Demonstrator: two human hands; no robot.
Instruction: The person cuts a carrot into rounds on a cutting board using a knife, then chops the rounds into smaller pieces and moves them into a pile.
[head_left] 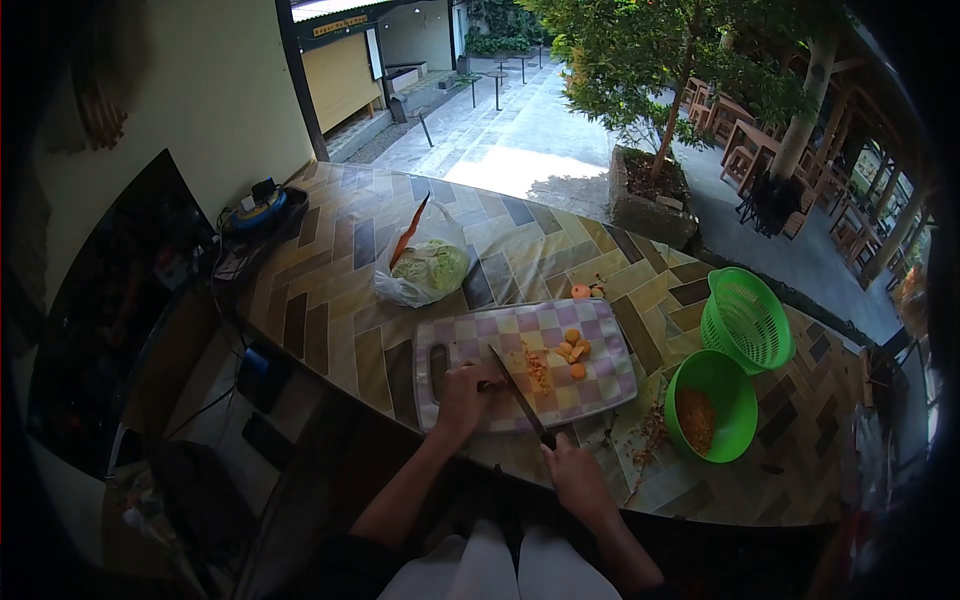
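A knife (516,391) with a long blade slants over the checkered cutting board (622,385), its tip pointing away from me. My right hand (572,474) is closed around its dark handle at the board's near edge. On the board's left part rests my left hand (463,398), fingers drawn together beside the blade; what they hold, if anything, is too small to make out. Finely chopped orange bits (537,370) lie just right of the blade. Farther right sit several chunks of carrot (578,370).
Right of the board, a green bowl (743,420) holds orange bits, with a green colander (785,345) behind it. Peelings (652,432) are scattered between board and bowl. A plastic bag (405,291) with cabbage and a carrot stands behind the board, near a small reddish onion-like bulb (580,291).
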